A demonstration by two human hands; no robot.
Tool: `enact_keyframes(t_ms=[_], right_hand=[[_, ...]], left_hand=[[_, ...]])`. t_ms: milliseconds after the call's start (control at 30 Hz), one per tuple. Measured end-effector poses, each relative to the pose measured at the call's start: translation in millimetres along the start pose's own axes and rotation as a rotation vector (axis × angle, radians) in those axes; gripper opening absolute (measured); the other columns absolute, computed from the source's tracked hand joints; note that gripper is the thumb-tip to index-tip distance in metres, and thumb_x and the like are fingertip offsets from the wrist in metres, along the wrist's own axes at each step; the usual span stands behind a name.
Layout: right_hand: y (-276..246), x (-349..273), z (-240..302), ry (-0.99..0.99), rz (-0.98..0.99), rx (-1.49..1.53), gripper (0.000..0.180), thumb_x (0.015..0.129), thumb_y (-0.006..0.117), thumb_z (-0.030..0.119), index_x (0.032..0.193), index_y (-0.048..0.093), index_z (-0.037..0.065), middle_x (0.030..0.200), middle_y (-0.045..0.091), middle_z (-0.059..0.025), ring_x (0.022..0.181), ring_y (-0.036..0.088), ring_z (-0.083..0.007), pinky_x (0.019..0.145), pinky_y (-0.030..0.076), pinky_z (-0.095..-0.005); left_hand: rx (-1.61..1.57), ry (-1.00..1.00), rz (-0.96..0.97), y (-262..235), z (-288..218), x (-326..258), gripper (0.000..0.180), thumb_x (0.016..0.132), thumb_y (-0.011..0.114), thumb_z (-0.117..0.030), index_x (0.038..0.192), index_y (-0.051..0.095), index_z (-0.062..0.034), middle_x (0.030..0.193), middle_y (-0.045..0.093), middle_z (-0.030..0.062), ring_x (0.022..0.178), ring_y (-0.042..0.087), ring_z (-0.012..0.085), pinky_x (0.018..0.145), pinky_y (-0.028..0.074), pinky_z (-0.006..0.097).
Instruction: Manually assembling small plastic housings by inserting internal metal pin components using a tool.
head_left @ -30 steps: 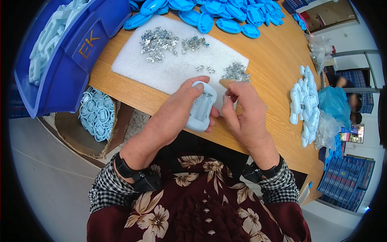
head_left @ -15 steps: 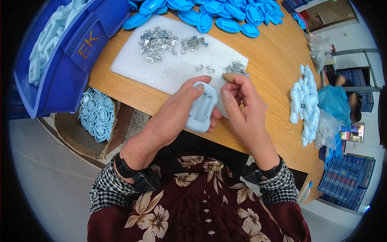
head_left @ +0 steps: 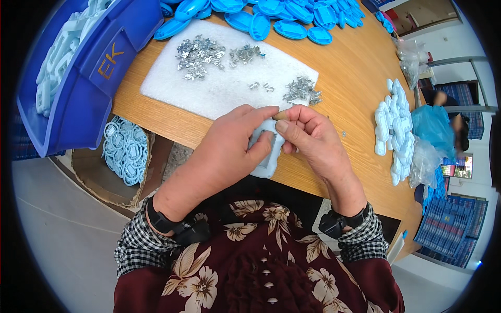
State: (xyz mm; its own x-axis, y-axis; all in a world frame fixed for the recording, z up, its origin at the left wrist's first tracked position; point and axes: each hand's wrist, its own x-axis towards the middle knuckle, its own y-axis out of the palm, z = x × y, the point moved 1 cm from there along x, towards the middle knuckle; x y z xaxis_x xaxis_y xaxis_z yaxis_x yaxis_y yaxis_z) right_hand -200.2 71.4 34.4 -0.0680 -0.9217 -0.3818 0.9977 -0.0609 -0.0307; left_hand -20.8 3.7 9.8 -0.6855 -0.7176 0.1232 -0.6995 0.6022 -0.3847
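Note:
My left hand grips a pale blue plastic frame piece at the near edge of the wooden table. My right hand touches the top of the same piece, its thumb and fingers pinched together at the upper edge; a small part in the pinch is hidden. Just beyond the hands lies a white foam pad with a small heap of metal clips closest to my right hand.
Larger clip heaps lie on the pad's far side. Bright blue oval shells line the table's back. A blue bin of pale parts stands left, a cardboard box of pale blue rings below it. Finished pale pieces are stacked right.
My right hand drew back from the small clip heap and closed in on the top of the pale blue piece, fingertips now meeting my left hand's fingers. The piece stayed in my left hand.

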Motion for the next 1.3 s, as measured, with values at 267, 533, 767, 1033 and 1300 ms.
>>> enact_keyframes(t_ms=[267, 533, 767, 1033, 1300], right_hand=[[-0.2, -4.5, 13.9, -0.065, 0.102, 0.042, 0.02, 0.096, 0.065, 0.01, 0.113, 0.061, -0.001, 0.091, 0.065, -0.0008, 0.078, 0.059, -0.0051, 0.069, 0.049, -0.0209], [1.0, 6.4, 10.5, -0.135, 0.057, -0.124, 0.011, 0.094, 0.07, 0.01, 0.099, 0.063, 0.002, 0.083, 0.069, -0.0015, 0.07, 0.059, -0.0031, 0.062, 0.045, -0.0186], [-0.2, 2.5, 16.6, -0.083, -0.023, -0.042, 0.019, 0.092, 0.072, 0.013, 0.102, 0.061, 0.002, 0.087, 0.066, 0.0009, 0.076, 0.058, -0.004, 0.068, 0.049, -0.0213], [32.1, -15.3, 9.9, -0.48, -0.187, -0.369, 0.041, 0.082, 0.079, 0.014, 0.114, 0.057, 0.001, 0.087, 0.062, 0.0001, 0.077, 0.056, -0.0098, 0.071, 0.049, -0.0282], [6.8, -12.1, 27.4, -0.334, 0.168, -0.535, 0.026, 0.088, 0.07, 0.012, 0.111, 0.062, 0.003, 0.078, 0.062, -0.0035, 0.072, 0.058, -0.0104, 0.067, 0.048, -0.0266]], left_hand=[[-0.927, -0.397, 0.15, -3.5, 5.5, 0.7, 0.047, 0.103, 0.048, -0.024, 0.141, 0.051, 0.0039, 0.093, 0.066, 0.0062, 0.071, 0.058, 0.0127, 0.062, 0.047, 0.028], [-1.197, -0.382, 0.315, -1.9, 21.5, -1.1, 0.052, 0.103, 0.05, -0.037, 0.131, 0.053, 0.0074, 0.091, 0.064, 0.0125, 0.069, 0.056, 0.0144, 0.059, 0.043, 0.026], [-1.42, -0.405, 0.273, -1.9, 28.2, -2.6, 0.042, 0.105, 0.047, -0.028, 0.132, 0.052, 0.0038, 0.104, 0.065, 0.0135, 0.078, 0.059, 0.015, 0.067, 0.048, 0.028], [-1.114, -0.386, -0.157, 10.9, 3.6, 4.4, 0.036, 0.105, 0.044, -0.021, 0.137, 0.047, -0.0036, 0.115, 0.061, 0.0057, 0.102, 0.059, 0.0136, 0.09, 0.05, 0.032], [-0.726, -0.269, 0.351, -44.6, 3.5, -3.2, 0.048, 0.104, 0.051, -0.026, 0.145, 0.046, -0.0015, 0.117, 0.063, 0.0045, 0.104, 0.059, 0.0119, 0.093, 0.047, 0.028]])
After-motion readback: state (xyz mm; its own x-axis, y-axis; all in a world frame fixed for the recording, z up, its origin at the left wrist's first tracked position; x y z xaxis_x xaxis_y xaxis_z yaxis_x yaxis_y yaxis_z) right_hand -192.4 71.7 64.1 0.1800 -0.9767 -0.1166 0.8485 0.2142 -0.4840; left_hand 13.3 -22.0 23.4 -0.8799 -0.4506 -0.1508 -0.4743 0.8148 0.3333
